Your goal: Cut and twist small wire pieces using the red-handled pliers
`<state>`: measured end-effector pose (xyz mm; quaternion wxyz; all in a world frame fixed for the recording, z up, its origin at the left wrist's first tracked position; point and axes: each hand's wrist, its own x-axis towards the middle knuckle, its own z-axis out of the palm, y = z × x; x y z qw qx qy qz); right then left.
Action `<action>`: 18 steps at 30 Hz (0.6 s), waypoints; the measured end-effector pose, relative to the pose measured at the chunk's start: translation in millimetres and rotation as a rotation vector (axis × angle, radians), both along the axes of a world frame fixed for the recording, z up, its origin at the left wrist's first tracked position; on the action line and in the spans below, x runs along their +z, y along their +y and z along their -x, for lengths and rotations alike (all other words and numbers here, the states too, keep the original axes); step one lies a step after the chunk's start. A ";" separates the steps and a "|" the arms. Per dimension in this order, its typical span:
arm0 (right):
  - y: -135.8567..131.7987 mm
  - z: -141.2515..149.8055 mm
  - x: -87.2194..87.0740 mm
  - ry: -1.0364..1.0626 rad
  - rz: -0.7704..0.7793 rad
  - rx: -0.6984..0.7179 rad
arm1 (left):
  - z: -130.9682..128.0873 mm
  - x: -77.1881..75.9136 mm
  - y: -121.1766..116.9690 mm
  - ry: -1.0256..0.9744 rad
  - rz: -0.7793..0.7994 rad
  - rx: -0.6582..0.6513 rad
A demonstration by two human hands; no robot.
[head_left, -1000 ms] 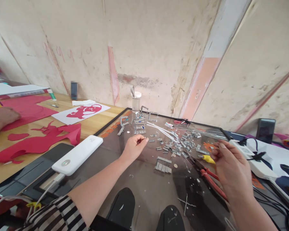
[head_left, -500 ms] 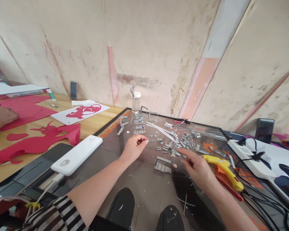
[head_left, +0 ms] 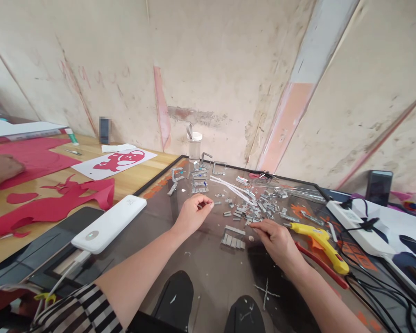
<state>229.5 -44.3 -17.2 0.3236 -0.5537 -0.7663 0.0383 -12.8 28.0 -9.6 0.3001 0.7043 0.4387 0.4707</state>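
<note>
My left hand [head_left: 194, 215] is closed in a pinch over the dark glass tabletop, left of the scattered grey pieces. Whatever sits between its fingertips is too small to make out. My right hand [head_left: 275, 238] has its thumb and fingers drawn together at the near edge of the pile of small grey pieces [head_left: 263, 206]; what they pinch, if anything, is hidden. Between the hands lies a small assembly of grey strips [head_left: 233, 238] set side by side. Several white sticks [head_left: 234, 188] lie beyond, close to more joined grey pieces [head_left: 200, 185].
A yellow glue gun [head_left: 321, 240] and red-handled pliers [head_left: 324, 266] lie right of my right hand, beside a power strip [head_left: 358, 231] with black cables. To the left are a white power bank [head_left: 111, 224], red paper cutouts [head_left: 55, 208] and another person's hand [head_left: 3, 171]. A lidded jar [head_left: 194, 148] stands by the wall.
My right hand has moved slightly left and down, and its fingers, apart before, have come together. The pliers show more beside it. My left hand keeps its pinch in place.
</note>
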 end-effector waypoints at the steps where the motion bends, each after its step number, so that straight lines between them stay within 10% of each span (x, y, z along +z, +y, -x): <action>1: -0.4 0.7 0.8 0.012 0.001 -0.018 | 0.0 0.1 -0.1 -0.001 -0.003 0.000; 11: 1.3 4.4 4.5 0.148 0.081 -0.254 | -0.4 2.0 -1.5 0.004 0.006 -0.001; 18: -3.7 -2.0 17.9 0.658 0.256 -0.063 | -1.3 2.5 -1.2 0.013 0.003 -0.001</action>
